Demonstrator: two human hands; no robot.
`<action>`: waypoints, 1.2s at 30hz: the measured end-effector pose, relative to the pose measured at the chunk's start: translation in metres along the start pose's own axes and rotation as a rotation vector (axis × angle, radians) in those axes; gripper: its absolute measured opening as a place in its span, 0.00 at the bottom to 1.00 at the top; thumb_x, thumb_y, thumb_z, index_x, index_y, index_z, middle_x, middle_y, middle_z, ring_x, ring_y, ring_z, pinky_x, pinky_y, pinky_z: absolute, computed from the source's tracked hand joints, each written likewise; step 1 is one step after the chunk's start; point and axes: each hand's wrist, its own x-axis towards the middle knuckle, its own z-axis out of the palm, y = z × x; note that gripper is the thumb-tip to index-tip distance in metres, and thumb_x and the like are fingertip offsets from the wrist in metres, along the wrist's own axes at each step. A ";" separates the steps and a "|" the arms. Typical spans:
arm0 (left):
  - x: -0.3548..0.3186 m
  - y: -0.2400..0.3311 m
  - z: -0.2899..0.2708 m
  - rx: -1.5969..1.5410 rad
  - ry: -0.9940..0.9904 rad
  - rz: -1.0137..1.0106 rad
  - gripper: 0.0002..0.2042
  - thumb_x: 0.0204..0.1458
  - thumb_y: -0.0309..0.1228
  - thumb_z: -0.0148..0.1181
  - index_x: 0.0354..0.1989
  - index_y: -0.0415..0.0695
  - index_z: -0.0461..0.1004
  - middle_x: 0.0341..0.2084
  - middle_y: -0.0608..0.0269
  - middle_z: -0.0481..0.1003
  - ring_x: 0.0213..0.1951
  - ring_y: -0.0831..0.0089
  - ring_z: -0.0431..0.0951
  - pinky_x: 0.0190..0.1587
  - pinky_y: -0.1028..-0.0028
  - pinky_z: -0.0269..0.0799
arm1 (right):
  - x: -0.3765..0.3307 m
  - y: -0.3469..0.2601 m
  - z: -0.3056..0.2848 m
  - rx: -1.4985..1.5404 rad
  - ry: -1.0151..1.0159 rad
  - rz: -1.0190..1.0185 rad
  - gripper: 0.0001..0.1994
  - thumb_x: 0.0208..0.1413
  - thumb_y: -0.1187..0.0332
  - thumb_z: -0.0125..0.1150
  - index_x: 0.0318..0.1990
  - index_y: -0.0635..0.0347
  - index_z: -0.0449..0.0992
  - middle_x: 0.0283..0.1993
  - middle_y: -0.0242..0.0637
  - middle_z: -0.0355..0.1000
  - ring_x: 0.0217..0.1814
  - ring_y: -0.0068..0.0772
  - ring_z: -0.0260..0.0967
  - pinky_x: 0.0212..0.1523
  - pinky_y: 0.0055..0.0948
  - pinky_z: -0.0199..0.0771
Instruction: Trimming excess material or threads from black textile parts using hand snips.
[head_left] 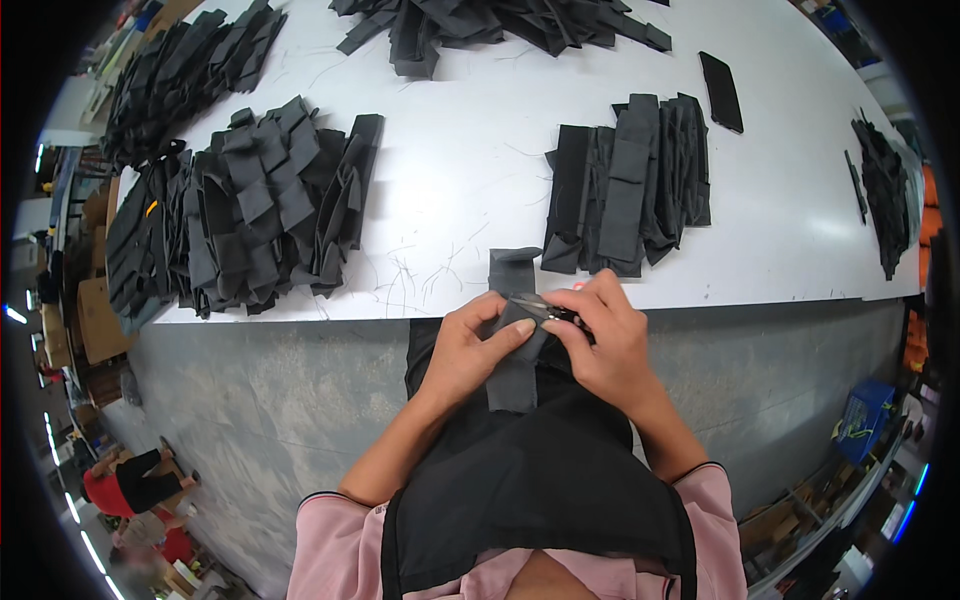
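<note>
A folded dark grey fabric strip (pixel 513 385) hangs at the near edge of the table, its upper end over the white top and its lower end against my black apron. My left hand (pixel 465 350) is closed on the strip's middle, with the thumb pressed on top. Small metal thread snips (pixel 532 303) are in my right hand (pixel 610 345), fingers closed round them. The blades point left, across the strip and close to my left fingers. Whether the blades touch the cloth or a thread, I cannot tell.
On the white table (pixel 450 170) lie a stack of dark strips (pixel 627 185), a larger pile (pixel 260 200) at left, and another heap (pixel 490 25) at the far side. A black phone (pixel 721 92) rests at right. Loose thread bits are scattered about. Another person (pixel 130 483) is at far left.
</note>
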 end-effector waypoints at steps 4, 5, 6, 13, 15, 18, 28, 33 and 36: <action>0.003 -0.014 -0.004 -0.003 0.047 0.053 0.07 0.48 0.29 0.61 0.28 0.37 0.72 0.23 0.72 0.65 0.29 0.85 0.62 0.33 0.82 0.58 | 0.001 -0.003 0.002 0.016 0.064 0.038 0.10 0.42 0.77 0.63 0.35 0.60 0.75 0.27 0.35 0.61 0.21 0.31 0.63 0.23 0.27 0.65; 0.004 -0.014 -0.005 -0.005 0.060 0.043 0.07 0.48 0.29 0.61 0.28 0.38 0.72 0.23 0.73 0.65 0.29 0.85 0.62 0.32 0.82 0.58 | 0.000 -0.002 0.001 0.049 0.085 0.037 0.10 0.42 0.77 0.63 0.35 0.60 0.75 0.27 0.35 0.61 0.21 0.31 0.63 0.23 0.27 0.64; 0.003 -0.015 -0.006 -0.007 0.068 0.028 0.08 0.48 0.29 0.62 0.29 0.38 0.72 0.23 0.73 0.66 0.28 0.86 0.62 0.31 0.82 0.58 | -0.003 -0.002 0.000 0.079 0.110 0.042 0.10 0.43 0.77 0.63 0.35 0.60 0.75 0.27 0.35 0.61 0.22 0.31 0.63 0.22 0.27 0.64; -0.002 0.009 0.000 -0.195 0.087 -0.087 0.07 0.51 0.28 0.59 0.35 0.38 0.73 0.29 0.71 0.73 0.30 0.86 0.68 0.34 0.84 0.64 | -0.009 0.009 -0.001 0.149 0.158 0.209 0.10 0.42 0.79 0.63 0.36 0.60 0.76 0.27 0.35 0.61 0.23 0.28 0.62 0.23 0.23 0.63; -0.002 0.008 -0.004 -0.267 0.076 -0.127 0.08 0.51 0.27 0.58 0.38 0.37 0.74 0.32 0.67 0.75 0.33 0.85 0.71 0.37 0.83 0.67 | -0.014 0.005 -0.011 0.104 0.124 0.172 0.11 0.42 0.79 0.63 0.36 0.60 0.76 0.27 0.35 0.60 0.23 0.28 0.61 0.23 0.24 0.62; -0.003 0.013 -0.004 -0.287 0.056 -0.130 0.08 0.51 0.27 0.58 0.38 0.37 0.74 0.32 0.67 0.75 0.33 0.85 0.71 0.37 0.82 0.68 | -0.017 0.003 -0.009 0.037 0.096 0.098 0.11 0.41 0.78 0.64 0.35 0.60 0.76 0.27 0.35 0.60 0.22 0.28 0.60 0.22 0.24 0.62; 0.003 0.005 -0.006 -0.268 0.106 -0.137 0.10 0.54 0.32 0.55 0.39 0.39 0.75 0.29 0.69 0.75 0.30 0.83 0.73 0.35 0.84 0.68 | -0.012 0.006 0.000 0.319 0.104 0.222 0.17 0.40 0.80 0.64 0.41 0.58 0.74 0.28 0.33 0.59 0.24 0.27 0.60 0.23 0.23 0.61; 0.003 0.002 -0.004 -0.159 0.043 -0.144 0.11 0.56 0.39 0.55 0.30 0.42 0.72 0.23 0.75 0.68 0.28 0.88 0.65 0.32 0.84 0.62 | 0.002 -0.007 0.014 0.190 -0.105 0.088 0.20 0.38 0.81 0.62 0.43 0.56 0.73 0.29 0.33 0.59 0.23 0.27 0.60 0.25 0.22 0.62; -0.004 -0.018 -0.009 -0.448 0.008 -0.149 0.14 0.56 0.41 0.54 0.30 0.42 0.72 0.23 0.76 0.66 0.30 0.87 0.65 0.36 0.85 0.63 | 0.007 0.005 0.030 0.197 -0.001 -0.022 0.12 0.41 0.80 0.62 0.35 0.60 0.73 0.26 0.33 0.60 0.20 0.26 0.59 0.23 0.23 0.61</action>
